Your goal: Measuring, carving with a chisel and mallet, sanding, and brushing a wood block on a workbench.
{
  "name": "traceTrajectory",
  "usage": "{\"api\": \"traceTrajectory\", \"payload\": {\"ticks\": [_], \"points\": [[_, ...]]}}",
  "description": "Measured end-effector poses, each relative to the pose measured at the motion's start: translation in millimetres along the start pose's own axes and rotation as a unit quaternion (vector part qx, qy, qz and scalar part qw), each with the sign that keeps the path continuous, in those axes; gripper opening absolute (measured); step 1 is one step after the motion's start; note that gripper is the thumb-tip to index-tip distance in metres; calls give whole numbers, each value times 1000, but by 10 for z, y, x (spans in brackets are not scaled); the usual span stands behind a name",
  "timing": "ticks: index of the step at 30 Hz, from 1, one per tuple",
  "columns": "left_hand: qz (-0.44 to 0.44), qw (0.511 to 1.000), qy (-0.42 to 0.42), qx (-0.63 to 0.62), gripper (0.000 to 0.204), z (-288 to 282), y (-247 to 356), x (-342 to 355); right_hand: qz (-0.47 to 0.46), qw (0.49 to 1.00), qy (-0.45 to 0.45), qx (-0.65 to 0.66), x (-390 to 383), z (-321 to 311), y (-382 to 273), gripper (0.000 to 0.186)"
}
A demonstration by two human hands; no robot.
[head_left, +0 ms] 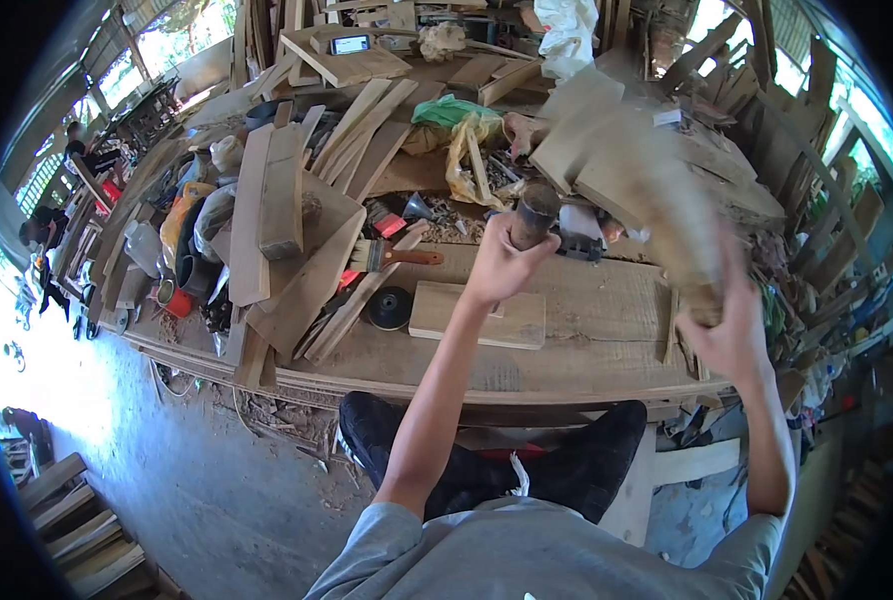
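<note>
My left hand (502, 262) is closed around a thick handle with a dark, round end (537, 212). Whatever lies at the handle's lower end is hidden by the hand. Below it, a flat wooden block (437, 316) rests on the bench. My right hand (732, 325) grips the narrow end of a wooden mallet (657, 190), raised on the right and smeared by motion. To the left of the block lies a black disc (389, 308), and a paintbrush with a brown handle (412, 257) lies above that.
Stacked boards (282, 195) crowd the bench's left side, near an orange-red cup (175, 298). Green and yellow plastic bags (452, 112) lie farther back, and a lit phone (350, 44) sits on a board. Scrap wood (837, 230) piles up on the right. Other people (87, 150) are at far left.
</note>
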State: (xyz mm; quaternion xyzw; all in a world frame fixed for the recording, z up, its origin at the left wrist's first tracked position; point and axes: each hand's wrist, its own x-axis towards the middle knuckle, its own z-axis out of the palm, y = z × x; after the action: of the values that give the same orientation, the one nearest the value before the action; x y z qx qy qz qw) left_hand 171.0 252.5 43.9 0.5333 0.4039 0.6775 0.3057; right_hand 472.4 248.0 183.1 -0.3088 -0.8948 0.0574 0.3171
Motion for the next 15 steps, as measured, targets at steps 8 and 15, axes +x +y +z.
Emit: {"api": "traceTrajectory", "payload": {"ticks": [8,15], "points": [[16,1000,-13,3,32,-9,47,-5,-36,995,76,62,61,-19,-91,101],[-39,998,-46,-17,30,20,93,-36,-7,997,-74,6,60,-293,-90,101]]}}
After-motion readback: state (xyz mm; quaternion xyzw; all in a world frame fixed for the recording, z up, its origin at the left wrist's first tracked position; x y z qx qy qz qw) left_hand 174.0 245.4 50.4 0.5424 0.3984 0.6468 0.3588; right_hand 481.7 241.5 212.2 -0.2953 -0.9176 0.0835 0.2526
